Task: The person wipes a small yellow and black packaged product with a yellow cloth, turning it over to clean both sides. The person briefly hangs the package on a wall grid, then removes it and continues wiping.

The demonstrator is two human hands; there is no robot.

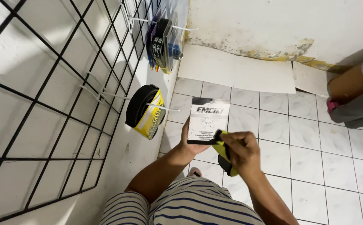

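My left hand (pixel 188 142) holds a white backing card (pixel 208 120) with a dark top band, gripping it from below and behind. My right hand (pixel 240 152) is closed on a yellow and black strap-like item (pixel 223 148) at the card's lower right corner, touching the card. Both hands are in front of my striped shirt, above a white tiled floor.
A black wire grid panel (pixel 44 104) covers the wall on the left. Packaged yellow and black items (pixel 146 110) hang on a white hook, with more packages (pixel 162 37) on a hook higher up. Another person's arm (pixel 350 85) shows at the right edge. Flat cardboard (pixel 235 68) lies by the wall.
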